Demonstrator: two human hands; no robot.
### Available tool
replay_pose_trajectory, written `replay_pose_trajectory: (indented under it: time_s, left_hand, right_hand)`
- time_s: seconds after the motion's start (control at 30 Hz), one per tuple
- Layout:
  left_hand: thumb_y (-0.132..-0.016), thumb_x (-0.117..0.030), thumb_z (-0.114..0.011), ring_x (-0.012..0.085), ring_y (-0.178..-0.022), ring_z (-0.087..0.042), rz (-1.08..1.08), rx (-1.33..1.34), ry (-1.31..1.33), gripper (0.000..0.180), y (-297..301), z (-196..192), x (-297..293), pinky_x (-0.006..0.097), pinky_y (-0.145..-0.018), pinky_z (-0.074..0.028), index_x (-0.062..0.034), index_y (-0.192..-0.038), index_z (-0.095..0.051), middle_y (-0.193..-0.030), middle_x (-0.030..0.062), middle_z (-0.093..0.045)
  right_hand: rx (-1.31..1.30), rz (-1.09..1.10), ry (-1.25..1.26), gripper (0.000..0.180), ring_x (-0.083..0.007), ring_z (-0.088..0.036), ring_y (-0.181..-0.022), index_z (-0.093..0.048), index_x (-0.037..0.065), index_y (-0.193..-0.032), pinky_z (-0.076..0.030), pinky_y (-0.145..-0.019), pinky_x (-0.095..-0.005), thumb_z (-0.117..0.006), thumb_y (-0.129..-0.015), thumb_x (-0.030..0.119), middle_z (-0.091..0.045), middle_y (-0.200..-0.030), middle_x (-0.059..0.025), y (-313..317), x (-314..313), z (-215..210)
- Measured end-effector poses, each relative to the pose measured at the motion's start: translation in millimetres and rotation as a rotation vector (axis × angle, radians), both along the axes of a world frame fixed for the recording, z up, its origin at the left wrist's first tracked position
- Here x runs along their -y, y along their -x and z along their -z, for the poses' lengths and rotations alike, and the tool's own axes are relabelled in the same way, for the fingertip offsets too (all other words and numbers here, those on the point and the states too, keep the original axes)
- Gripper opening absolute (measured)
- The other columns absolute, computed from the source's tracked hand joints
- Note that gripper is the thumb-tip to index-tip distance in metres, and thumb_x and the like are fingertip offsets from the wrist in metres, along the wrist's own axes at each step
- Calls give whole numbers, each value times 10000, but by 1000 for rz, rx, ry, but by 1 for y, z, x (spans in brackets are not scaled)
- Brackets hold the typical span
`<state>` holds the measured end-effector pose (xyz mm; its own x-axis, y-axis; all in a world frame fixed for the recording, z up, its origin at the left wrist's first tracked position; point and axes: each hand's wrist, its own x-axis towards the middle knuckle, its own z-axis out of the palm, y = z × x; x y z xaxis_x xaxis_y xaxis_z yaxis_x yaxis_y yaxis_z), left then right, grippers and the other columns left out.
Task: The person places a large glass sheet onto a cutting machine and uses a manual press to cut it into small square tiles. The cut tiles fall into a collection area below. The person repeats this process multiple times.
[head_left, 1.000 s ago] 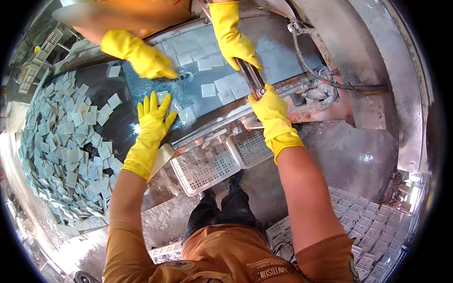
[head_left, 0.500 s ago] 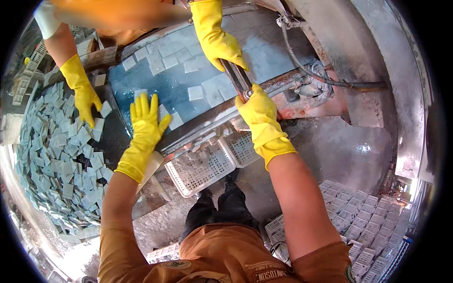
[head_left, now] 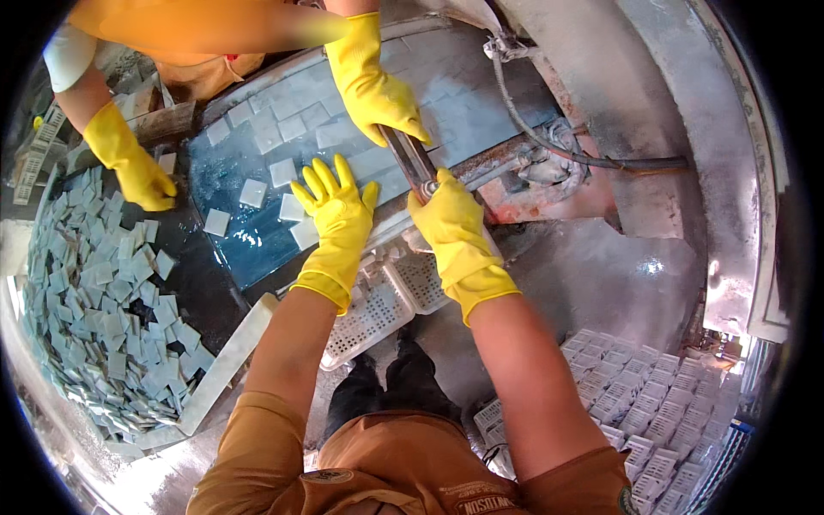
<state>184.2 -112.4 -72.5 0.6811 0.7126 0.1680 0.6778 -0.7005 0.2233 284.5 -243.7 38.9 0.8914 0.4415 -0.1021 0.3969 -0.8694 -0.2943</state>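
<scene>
My left hand point(head_left: 336, 209), in a yellow rubber glove, lies with fingers spread over pale square tiles point(head_left: 281, 172) near the front edge of the wet blue belt point(head_left: 206, 180). My right hand point(head_left: 452, 215), gloved alike, is closed on the near end of a metal bar point(head_left: 410, 161) that lies across the tile rows. Gripping the bar's far end is a co-worker's yellow-gloved hand point(head_left: 378, 90). The co-worker's other gloved hand point(head_left: 137, 176) is beside the tile heap, its fingers curled; what it holds, if anything, cannot be made out.
A large heap of loose tiles point(head_left: 112, 309) fills the left side. White perforated baskets point(head_left: 373, 313) stand below the belt's front edge. A dark hose point(head_left: 592, 159) hangs at the right by a metal housing point(head_left: 618, 77). Several stacked white crates point(head_left: 635, 403) sit at lower right.
My left hand has moved right along the front edge of the belt. The co-worker's left-side hand has pulled back from the heap, and more loose tiles lie on the belt's left part.
</scene>
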Motion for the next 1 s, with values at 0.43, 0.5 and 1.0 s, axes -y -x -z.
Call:
replay_pose_trajectory:
  time_s: [0.43,0.5,1.0]
  left_hand:
    - [-907,-422,-794,567,-1454,-417,152,243,38,882,127,-1,-76,665,-1215,-290,12,-1590,-444,-1593,331,-458]
    - [-930,-449,-768,575,-1487,-378,95,100,75,896,117,5,-66,669,-1239,-251,13,-1611,-415,-1632,336,-409]
    - [-938,-577,-719,532,-1575,-288,-4,135,152,911,8,-13,25,722,-1272,-112,-21,-1610,-456,-1685,325,-359]
  right_hand:
    - [11,16,28,443,-428,-767,-936,-677,63,-1105,-614,-814,-534,-793,-874,423,-775,-1015,-207,-6,1,4]
    - [-1,22,36,442,-425,-768,-942,-678,63,-1105,-613,-815,-534,-796,-871,419,-777,-1012,-209,-3,-1,-1]
    - [25,13,6,460,-430,-759,-983,-695,47,-1123,-602,-841,-542,-811,-854,402,-776,-1007,-228,-3,-2,4]
